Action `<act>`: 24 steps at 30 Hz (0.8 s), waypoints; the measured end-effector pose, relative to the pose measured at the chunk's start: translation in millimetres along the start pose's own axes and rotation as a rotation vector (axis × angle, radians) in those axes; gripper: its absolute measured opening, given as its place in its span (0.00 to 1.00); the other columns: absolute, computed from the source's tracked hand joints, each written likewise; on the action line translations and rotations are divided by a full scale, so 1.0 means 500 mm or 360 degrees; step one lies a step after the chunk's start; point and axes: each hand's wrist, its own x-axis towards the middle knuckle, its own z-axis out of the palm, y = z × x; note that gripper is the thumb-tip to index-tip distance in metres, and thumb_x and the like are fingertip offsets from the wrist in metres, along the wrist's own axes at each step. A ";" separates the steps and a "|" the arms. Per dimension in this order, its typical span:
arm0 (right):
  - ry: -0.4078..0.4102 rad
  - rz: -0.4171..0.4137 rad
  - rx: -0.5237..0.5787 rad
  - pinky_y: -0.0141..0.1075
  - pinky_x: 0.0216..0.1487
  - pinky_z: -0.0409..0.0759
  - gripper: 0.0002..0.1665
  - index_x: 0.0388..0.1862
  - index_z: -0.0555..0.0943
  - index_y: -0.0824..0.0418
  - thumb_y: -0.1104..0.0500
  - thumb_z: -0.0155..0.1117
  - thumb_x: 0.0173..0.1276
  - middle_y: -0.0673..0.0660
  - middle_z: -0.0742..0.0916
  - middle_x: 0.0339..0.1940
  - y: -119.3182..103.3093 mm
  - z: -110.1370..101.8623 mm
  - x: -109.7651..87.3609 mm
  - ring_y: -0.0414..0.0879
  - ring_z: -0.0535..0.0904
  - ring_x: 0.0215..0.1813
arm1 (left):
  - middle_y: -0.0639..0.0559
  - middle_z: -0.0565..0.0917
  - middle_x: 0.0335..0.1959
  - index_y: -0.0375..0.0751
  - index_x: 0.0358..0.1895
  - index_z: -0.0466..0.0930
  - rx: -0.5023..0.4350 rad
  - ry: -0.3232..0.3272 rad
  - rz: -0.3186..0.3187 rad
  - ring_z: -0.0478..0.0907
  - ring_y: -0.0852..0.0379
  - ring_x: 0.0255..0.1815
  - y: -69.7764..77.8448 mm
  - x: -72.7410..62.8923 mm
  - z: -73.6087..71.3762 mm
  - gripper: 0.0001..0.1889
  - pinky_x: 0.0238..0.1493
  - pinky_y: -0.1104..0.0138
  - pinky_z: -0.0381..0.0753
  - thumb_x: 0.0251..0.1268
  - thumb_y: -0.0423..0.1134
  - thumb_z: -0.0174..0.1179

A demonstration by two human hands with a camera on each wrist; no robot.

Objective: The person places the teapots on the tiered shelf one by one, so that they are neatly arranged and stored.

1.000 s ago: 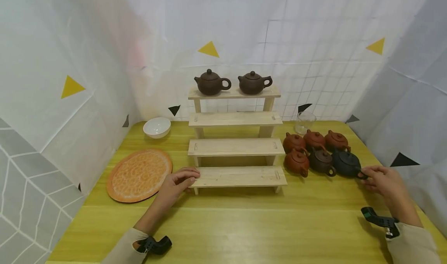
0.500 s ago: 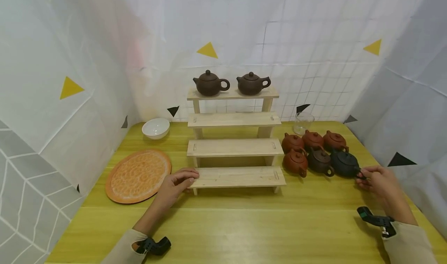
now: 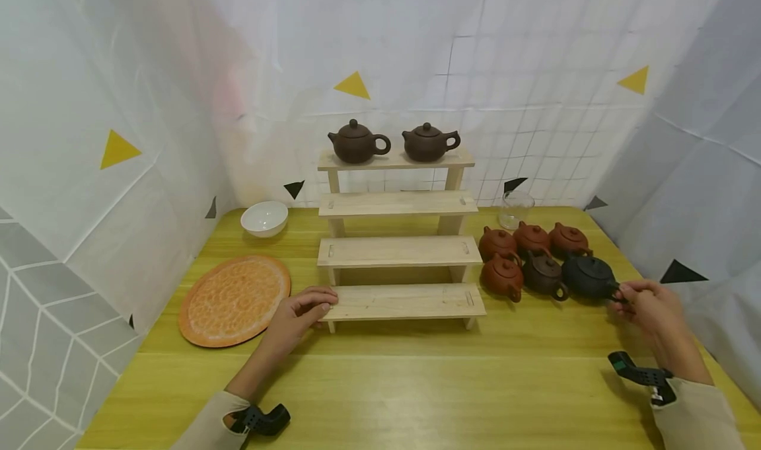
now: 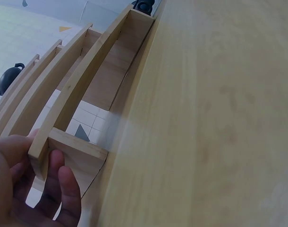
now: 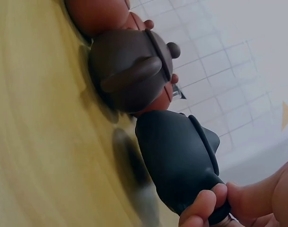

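My right hand (image 3: 652,310) pinches the handle of a black teapot (image 3: 588,277) at the right end of the front row of pots. In the right wrist view the black teapot (image 5: 174,161) is tilted, with a dark shadow on the table beside its base. Just left of it sits a dark brown teapot (image 3: 543,275), then a red-brown teapot (image 3: 502,276). My left hand (image 3: 300,314) grips the left end of the lowest step of a wooden stepped stand (image 3: 404,301); in the left wrist view the thumb and fingers lie either side of the board (image 4: 63,97).
Two dark brown teapots (image 3: 355,145) stand on the top step. Several red-brown teapots (image 3: 532,237) form a back row at right, before a clear glass (image 3: 516,211). At left are a white bowl (image 3: 264,219) and a round orange mat (image 3: 234,301).
The black teapot has risen slightly and shifted a little to the right, with my right hand's fingers now closer round its handle. My left hand stays on the stand; the head view has shifted slightly.
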 end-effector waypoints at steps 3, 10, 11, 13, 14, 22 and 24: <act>0.0024 -0.0014 0.0064 0.34 0.29 0.83 0.08 0.50 0.70 0.70 0.63 0.51 0.84 0.49 0.81 0.29 -0.007 0.004 -0.006 0.44 0.80 0.27 | 0.43 0.80 0.63 0.36 0.55 0.88 -0.0006 -0.0001 0.0006 0.80 0.51 0.58 -0.001 -0.002 -0.001 0.11 0.41 0.58 0.86 0.79 0.36 0.61; 0.0028 -0.0065 0.0163 0.33 0.28 0.83 0.08 0.49 0.70 0.71 0.64 0.53 0.83 0.49 0.82 0.27 -0.028 0.004 -0.016 0.44 0.81 0.25 | 0.43 0.81 0.62 0.37 0.54 0.88 0.0000 0.0005 0.0017 0.80 0.52 0.58 -0.003 0.001 0.001 0.11 0.40 0.59 0.86 0.79 0.36 0.61; 0.0024 -0.0072 0.0178 0.32 0.27 0.83 0.08 0.49 0.71 0.71 0.64 0.54 0.83 0.49 0.82 0.27 -0.032 0.005 -0.018 0.44 0.81 0.25 | 0.43 0.81 0.62 0.36 0.54 0.88 0.0002 0.0004 0.0022 0.80 0.52 0.58 -0.004 0.001 0.001 0.11 0.40 0.59 0.86 0.79 0.36 0.61; 0.0011 -0.0096 0.0222 0.33 0.27 0.83 0.07 0.47 0.72 0.70 0.65 0.54 0.82 0.50 0.83 0.27 -0.042 0.006 -0.021 0.44 0.81 0.24 | 0.41 0.80 0.62 0.34 0.55 0.88 0.0000 -0.0008 0.0042 0.80 0.52 0.58 -0.005 0.001 0.000 0.11 0.40 0.58 0.86 0.80 0.35 0.60; 0.0002 -0.0105 0.0242 0.33 0.26 0.83 0.06 0.46 0.73 0.69 0.65 0.55 0.82 0.50 0.83 0.27 -0.047 0.007 -0.023 0.44 0.81 0.24 | 0.40 0.80 0.63 0.34 0.55 0.88 0.0000 -0.0012 0.0046 0.80 0.52 0.58 -0.005 0.001 0.000 0.11 0.40 0.58 0.86 0.80 0.34 0.60; -0.0083 -0.0134 0.0313 0.33 0.28 0.84 0.02 0.45 0.75 0.64 0.65 0.57 0.82 0.52 0.84 0.28 -0.095 0.019 -0.032 0.45 0.81 0.25 | 0.40 0.79 0.63 0.34 0.55 0.88 -0.0011 -0.0009 0.0037 0.79 0.51 0.60 -0.004 -0.001 -0.001 0.12 0.41 0.59 0.85 0.79 0.35 0.61; -0.0111 -0.0136 0.0338 0.34 0.28 0.84 0.04 0.45 0.74 0.65 0.64 0.58 0.81 0.52 0.84 0.29 -0.107 0.024 -0.034 0.45 0.81 0.25 | 0.40 0.80 0.63 0.34 0.55 0.88 -0.0009 -0.0007 0.0044 0.79 0.51 0.59 -0.004 0.000 -0.002 0.12 0.40 0.59 0.86 0.79 0.35 0.61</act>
